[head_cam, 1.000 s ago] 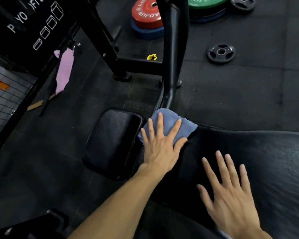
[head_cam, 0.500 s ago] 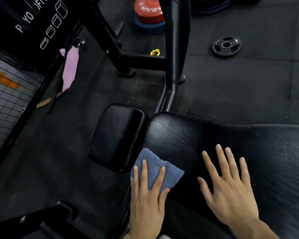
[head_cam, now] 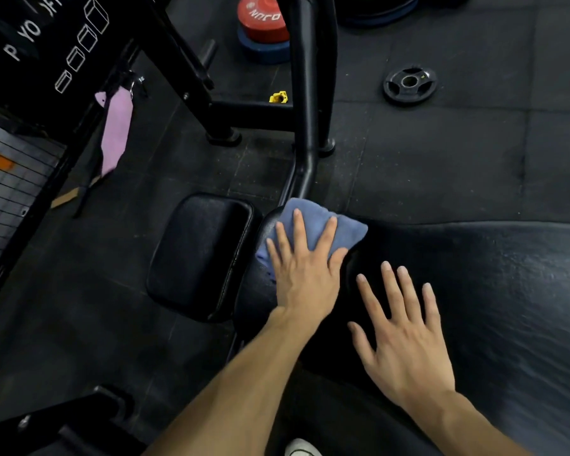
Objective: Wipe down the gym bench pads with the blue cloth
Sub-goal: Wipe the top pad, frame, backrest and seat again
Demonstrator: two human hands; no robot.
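Observation:
The blue cloth (head_cam: pixel 320 222) lies on the far left corner of the long black bench pad (head_cam: pixel 494 274). My left hand (head_cam: pixel 305 274) presses flat on the cloth with straight, spread fingers. My right hand (head_cam: pixel 405 337) rests flat on the same pad, just right of the left hand, fingers spread and holding nothing. A smaller black seat pad (head_cam: pixel 201 255) sits to the left of the long pad, across a narrow gap.
The black bench frame post (head_cam: pixel 306 103) rises just beyond the cloth. Weight plates lie on the rubber floor: a red and blue stack (head_cam: pixel 264 28) and a small black plate (head_cam: pixel 410 83). A pink cloth (head_cam: pixel 116 133) hangs at left beside a black box (head_cam: pixel 37 51).
My left hand has pushed the blue cloth from the pad's near edge back up to its far left corner. My right hand has stayed flat on the pad.

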